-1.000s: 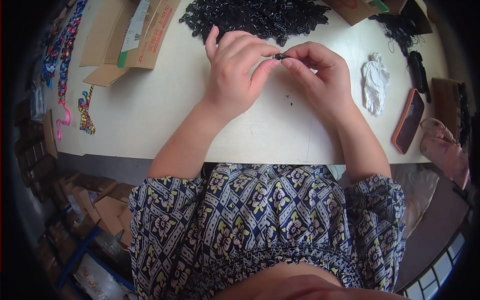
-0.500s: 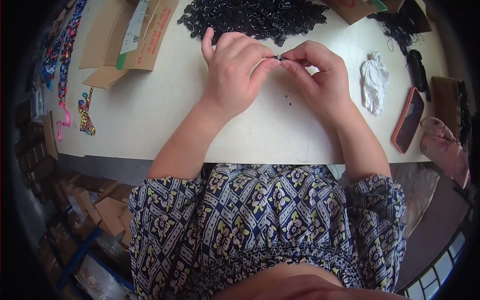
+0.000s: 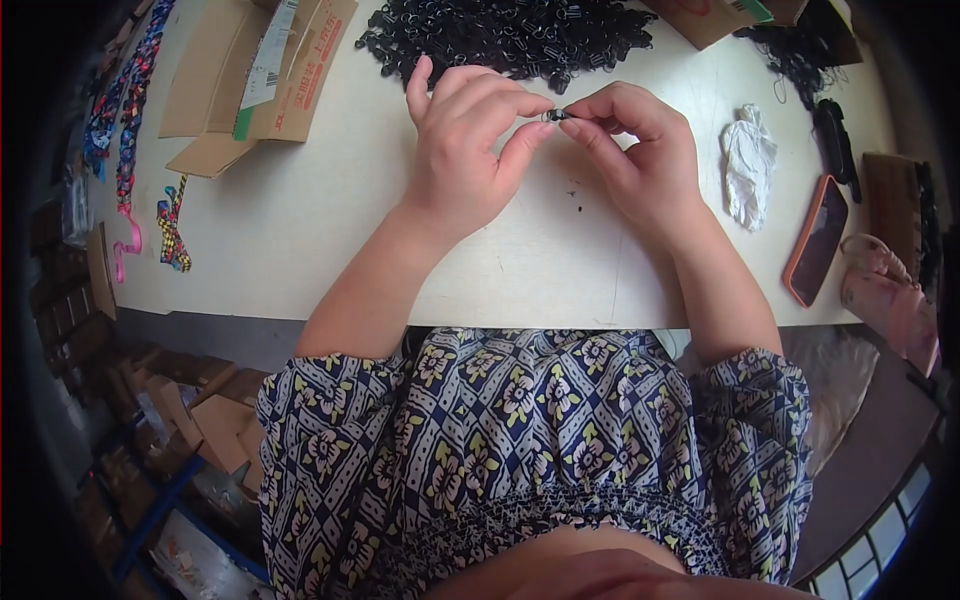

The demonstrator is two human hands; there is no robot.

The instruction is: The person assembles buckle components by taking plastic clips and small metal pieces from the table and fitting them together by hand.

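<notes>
A small black piece (image 3: 556, 115) with a metallic glint is pinched between the fingertips of both hands, just in front of a heap of black clips (image 3: 510, 40). My left hand (image 3: 470, 140) holds its left end with thumb and index finger, the little finger raised. On the other side my right hand (image 3: 640, 145) grips the right end between thumb and curled index finger. Both hands are above the pale table (image 3: 520, 270). Tiny dark specks lie on the tabletop below the fingers. The piece is too small to make out in detail.
At the left are an open cardboard box (image 3: 290, 80), a patterned fabric bow (image 3: 173, 228) and hanging patterned strips (image 3: 130, 120). To the right lie a crumpled white cloth (image 3: 749, 168), an orange-edged phone (image 3: 817, 240) and a black object (image 3: 838, 145). Another box (image 3: 700, 22) stands at the back.
Both hands have shifted very slightly left. The small piece has turned a little between the fingertips, and more of its metallic part shows than half a second ago.
</notes>
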